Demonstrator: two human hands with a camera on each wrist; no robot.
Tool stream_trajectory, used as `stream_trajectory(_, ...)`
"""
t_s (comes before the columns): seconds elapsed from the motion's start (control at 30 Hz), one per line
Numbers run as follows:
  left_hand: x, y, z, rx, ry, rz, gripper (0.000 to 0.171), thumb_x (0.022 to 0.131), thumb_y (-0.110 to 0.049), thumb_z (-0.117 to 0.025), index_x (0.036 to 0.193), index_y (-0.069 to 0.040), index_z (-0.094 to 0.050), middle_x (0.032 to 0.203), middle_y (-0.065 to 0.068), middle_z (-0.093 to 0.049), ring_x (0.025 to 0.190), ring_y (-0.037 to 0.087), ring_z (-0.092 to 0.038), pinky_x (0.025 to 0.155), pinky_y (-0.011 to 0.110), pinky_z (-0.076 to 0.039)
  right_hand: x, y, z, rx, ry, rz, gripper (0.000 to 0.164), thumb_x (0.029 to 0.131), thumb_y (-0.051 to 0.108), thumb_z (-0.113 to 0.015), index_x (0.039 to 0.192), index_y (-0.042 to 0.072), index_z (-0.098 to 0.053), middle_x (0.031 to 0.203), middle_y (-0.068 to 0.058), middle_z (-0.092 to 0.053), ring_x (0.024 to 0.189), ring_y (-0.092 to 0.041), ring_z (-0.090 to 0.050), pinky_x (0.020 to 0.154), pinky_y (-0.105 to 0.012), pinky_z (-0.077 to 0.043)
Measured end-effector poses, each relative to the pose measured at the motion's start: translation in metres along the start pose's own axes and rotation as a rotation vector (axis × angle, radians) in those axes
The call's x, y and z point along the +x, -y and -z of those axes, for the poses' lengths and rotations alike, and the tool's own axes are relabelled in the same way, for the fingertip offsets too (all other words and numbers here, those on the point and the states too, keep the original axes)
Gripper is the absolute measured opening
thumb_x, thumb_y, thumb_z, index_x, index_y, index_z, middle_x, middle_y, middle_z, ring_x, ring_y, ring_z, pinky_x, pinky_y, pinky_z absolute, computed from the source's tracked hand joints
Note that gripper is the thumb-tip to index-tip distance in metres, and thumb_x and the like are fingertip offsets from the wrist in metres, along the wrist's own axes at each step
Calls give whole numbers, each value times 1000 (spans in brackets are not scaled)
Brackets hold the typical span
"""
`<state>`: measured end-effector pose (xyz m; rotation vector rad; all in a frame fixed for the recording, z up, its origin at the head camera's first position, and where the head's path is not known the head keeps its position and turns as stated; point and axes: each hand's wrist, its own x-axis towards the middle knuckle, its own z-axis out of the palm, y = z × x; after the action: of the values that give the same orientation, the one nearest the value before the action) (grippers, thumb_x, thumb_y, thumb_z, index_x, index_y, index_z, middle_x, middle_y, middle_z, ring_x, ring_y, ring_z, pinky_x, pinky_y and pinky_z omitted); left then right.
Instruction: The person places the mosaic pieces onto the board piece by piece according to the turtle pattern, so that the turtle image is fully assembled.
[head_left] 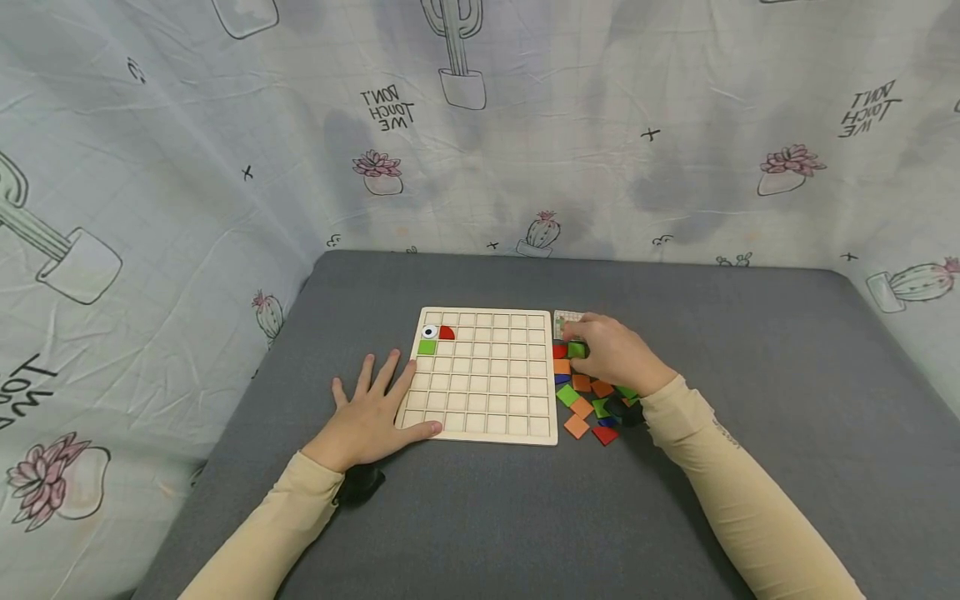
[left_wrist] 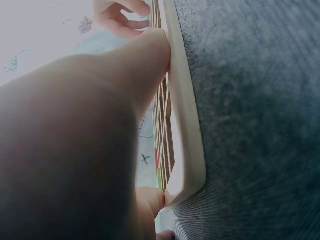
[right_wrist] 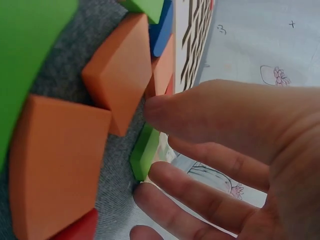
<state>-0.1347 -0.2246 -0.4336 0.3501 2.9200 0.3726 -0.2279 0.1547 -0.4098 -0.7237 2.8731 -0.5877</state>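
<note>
A square wooden grid board [head_left: 483, 375] lies flat on the table. At its upper left sit a white eye tile [head_left: 430, 332], a red rounded tile [head_left: 447, 332] and a green square tile [head_left: 427, 347]. My left hand [head_left: 367, 421] is spread at the board's lower left, its thumb touching the front rim and other fingertips at the left side. Just right of the board, my right hand [head_left: 618, 354] reaches down with thumb and fingers apart around a green tile [right_wrist: 145, 152]. Whether any fingertip touches that tile, I cannot tell.
Loose orange, red, green and blue tiles [head_left: 581, 407] lie along the board's right side, partly under the right wrist. A small printed card [head_left: 559, 323] lies by the board's upper right corner, partly covered by the right hand. Patterned cloth [head_left: 570, 150] hangs behind the grey table [head_left: 487, 517].
</note>
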Motion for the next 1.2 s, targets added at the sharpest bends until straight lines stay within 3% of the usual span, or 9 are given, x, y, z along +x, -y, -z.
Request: stream_trajectory(1.2, 1, 5, -4, 5, 15, 8, 109, 89, -82, -56, 169, -18, -19, 176, 17, -8, 159, 53, 0, 106, 91, -2, 3, -1, -7, -5, 2, 11, 28, 89, 5, -76, 117, 7, -78, 111, -13, -69, 70, -16, -56, 61, -31, -47)
